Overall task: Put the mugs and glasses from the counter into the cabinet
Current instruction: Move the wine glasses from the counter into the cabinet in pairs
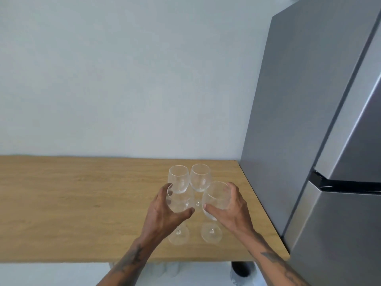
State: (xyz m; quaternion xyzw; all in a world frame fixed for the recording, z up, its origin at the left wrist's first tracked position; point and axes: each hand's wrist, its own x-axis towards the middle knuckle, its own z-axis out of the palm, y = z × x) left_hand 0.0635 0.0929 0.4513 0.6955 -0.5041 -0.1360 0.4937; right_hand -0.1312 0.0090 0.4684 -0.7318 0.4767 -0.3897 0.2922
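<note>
The left hand (165, 211) is wrapped around the bowl of the near-left wine glass (179, 201), thumb across the front and fingers curled behind; the right hand (231, 205) is closed in the same way on the bowl of the near-right wine glass (215, 200), thumb on the near side and fingertips over the far rim. Both feet are seen low against the wood; whether they are resting on it or have just been raised cannot be told, though the near-right glass is tilted slightly towards the right.

Just behind these two, a far-left wine glass (178, 178) and a far-right wine glass (200, 177) are left standing upright, untouched, close together and almost touching the held pair; the four form a tight cluster, so a knock between bowls is judged to be the main risk when the front pair is taken away.

The cluster is set on a wooden counter (82, 203), towards its right end, near a steel refrigerator (309, 141) that stands against that end; a pale wall (123, 79) rises behind. No mugs are visible on the counter, and no cabinet is in view.

The task is judged to be at an early or middle stage: two glasses are grasped but not yet carried off; two more remain to be collected; none is seen stored.
</note>
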